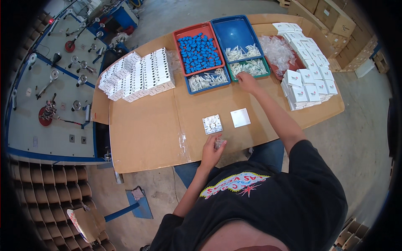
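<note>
My left hand (212, 151) is near the front edge of the cardboard-covered table, its fingers curled round a small crumpled clear plastic bag (218, 143). Just beyond it lies a white square plate with fittings (212, 124), perhaps a switch or socket back. A plain white square cover (240, 118) rests to its right. My right hand (248, 82) reaches to the near edge of a green tray (268, 72) of small pale parts (251, 67). Its fingers are drawn together at the parts; whatever they pinch is too small to make out.
Stacked white boxed units (144, 77) stand at left. A red tray (176, 39) holds blue pieces; blue trays (232, 27) (209, 90) hold pale parts. Clear bags (278, 52) fill a red tray at right, beside piled white square packs (310, 75). A workbench (54, 125) stands far left.
</note>
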